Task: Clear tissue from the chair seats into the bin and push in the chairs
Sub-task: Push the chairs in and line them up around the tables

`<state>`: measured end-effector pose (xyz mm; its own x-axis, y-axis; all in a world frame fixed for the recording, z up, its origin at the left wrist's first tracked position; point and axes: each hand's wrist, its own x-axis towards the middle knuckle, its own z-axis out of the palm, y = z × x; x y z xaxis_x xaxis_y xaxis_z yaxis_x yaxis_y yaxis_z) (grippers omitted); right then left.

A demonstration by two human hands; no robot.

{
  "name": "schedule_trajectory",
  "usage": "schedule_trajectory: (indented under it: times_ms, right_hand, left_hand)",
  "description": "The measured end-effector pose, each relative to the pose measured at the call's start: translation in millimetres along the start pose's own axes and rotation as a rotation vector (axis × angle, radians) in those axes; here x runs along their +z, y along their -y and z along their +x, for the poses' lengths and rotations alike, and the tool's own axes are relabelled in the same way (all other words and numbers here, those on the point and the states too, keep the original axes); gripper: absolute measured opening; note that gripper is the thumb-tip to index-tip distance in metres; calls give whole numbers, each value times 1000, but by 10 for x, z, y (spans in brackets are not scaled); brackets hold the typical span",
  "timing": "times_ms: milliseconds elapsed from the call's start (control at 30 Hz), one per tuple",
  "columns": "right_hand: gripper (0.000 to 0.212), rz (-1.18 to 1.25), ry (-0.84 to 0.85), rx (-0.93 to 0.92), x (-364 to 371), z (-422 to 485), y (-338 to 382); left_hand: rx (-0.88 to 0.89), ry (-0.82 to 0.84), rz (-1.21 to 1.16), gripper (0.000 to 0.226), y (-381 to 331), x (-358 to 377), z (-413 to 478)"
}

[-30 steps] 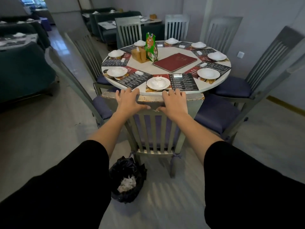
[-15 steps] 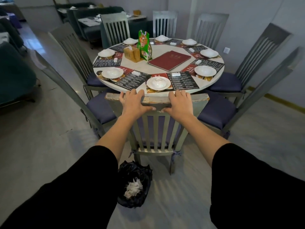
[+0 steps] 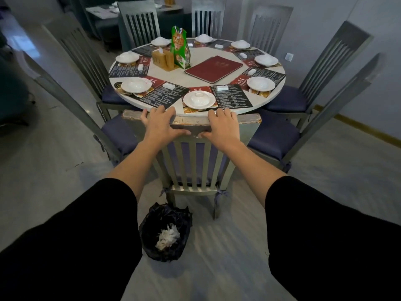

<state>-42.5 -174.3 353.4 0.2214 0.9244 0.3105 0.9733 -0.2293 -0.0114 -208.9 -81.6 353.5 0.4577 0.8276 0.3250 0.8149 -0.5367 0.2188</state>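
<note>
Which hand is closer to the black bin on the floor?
Left. The left hand grips the chair's top rail nearly above the bin; the right hand grips it farther right.

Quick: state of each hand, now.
Left hand: grips the top of the chair back, fingers curled over it.
Right hand: grips the same chair back, fingers curled over its top.

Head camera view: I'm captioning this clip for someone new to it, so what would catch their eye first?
The left hand and right hand grip the top rail of the nearest chair, at the edge of the round table. The table is laid with white dishes on dark placemats around a red menu and a green packet. On the floor on the near side of the chair stands a black-bagged bin with white tissue inside.
</note>
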Motion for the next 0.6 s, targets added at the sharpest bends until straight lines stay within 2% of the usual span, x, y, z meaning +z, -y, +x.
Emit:
schedule_trajectory:
  times_ms: [167,333,433,600]
  right_hand:
    - [65,-1,-6,7,5,-4,17]
    - [59,-35,-3,3,-5,7,32]
    - [55,-67,-28,2,-3,-27,53]
    - [56,-91,-88,56,75,-113,118]
  left_hand:
    - [-6,26,24,64,-25,-24,-16]
    - [41,108,215,59,-137,-24,-55]
    - [112,62,206,52,-303,82,-187]
    - [109,8,207,53,-368,171,-229]
